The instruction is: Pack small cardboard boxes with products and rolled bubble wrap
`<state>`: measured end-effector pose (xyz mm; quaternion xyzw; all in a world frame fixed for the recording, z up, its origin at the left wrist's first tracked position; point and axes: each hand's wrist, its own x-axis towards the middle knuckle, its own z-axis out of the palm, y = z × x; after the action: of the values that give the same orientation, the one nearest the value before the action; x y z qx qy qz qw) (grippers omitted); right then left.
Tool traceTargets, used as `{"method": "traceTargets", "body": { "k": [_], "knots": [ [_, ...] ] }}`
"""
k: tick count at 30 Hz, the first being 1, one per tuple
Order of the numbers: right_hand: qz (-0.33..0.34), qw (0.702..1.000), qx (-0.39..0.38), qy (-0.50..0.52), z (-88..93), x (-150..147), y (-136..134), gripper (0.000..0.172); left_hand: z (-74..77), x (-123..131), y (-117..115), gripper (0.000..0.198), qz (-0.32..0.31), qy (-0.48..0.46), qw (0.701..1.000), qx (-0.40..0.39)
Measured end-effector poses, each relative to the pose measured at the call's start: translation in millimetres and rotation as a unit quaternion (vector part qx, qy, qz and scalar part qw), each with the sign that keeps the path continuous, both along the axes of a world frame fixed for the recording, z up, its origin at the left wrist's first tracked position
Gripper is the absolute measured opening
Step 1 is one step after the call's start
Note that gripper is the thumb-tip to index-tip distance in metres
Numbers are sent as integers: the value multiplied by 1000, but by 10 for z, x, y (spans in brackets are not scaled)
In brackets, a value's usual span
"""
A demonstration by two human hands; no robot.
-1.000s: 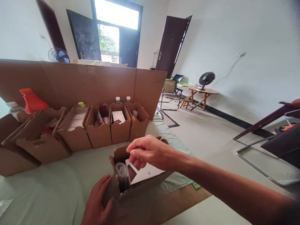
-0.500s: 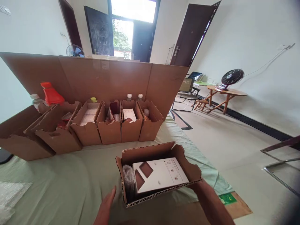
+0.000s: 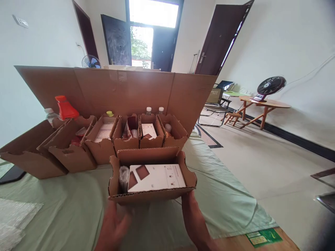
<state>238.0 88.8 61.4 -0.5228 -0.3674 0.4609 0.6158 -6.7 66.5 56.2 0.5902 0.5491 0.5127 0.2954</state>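
Note:
An open-topped cardboard box (image 3: pixel 154 199) is in front of me, tilted so that its inside shows. In it lie a white carton with brown squares (image 3: pixel 158 177) and, at its left end, a bubble-wrapped item (image 3: pixel 124 177). My right hand (image 3: pixel 190 205) grips the box low at its right end, the fingertips hidden behind the cardboard. At the lower left corner is my left hand (image 3: pixel 113 221), smeared by motion. Its thumb stands apart from the box, and its other fingers are partly hidden, so their hold is unclear.
Several cardboard bins (image 3: pixel 103 151) with goods stand in a row behind, before a tall cardboard panel (image 3: pixel 125 90). Bubble wrap (image 3: pixel 18 219) lies left on the green cloth (image 3: pixel 70 198). A dark flat object (image 3: pixel 12 174) is beside the leftmost bin.
The box has moved left and away from me, closer to the row of bins. My right hand has travelled with it, and my left hand has come up to its lower left corner.

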Motion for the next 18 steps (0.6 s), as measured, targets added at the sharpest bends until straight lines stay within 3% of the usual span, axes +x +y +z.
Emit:
{"method": "traceTargets", "body": {
  "k": [3, 5, 10, 13, 18],
  "knots": [
    [43, 999, 24, 16, 92, -120, 225, 74, 35, -77, 199, 61, -2, -34, 999, -16],
    [54, 998, 32, 22, 60, -135, 318, 69, -15, -98, 294, 61, -11, -47, 999, -17],
    [31, 999, 4, 19, -186, -92, 357, 58, -277, -160, 373, 68, -2, -45, 999, -17],
    [3, 999, -8, -33, -292, -75, 325, 60, -425, -197, 380, 70, -23, -4, 1000, -4],
    [-14, 993, -17, -112, -517, 27, 252, 66, -531, -152, 336, 62, -4, -7, 1000, -9]
  ]
}}
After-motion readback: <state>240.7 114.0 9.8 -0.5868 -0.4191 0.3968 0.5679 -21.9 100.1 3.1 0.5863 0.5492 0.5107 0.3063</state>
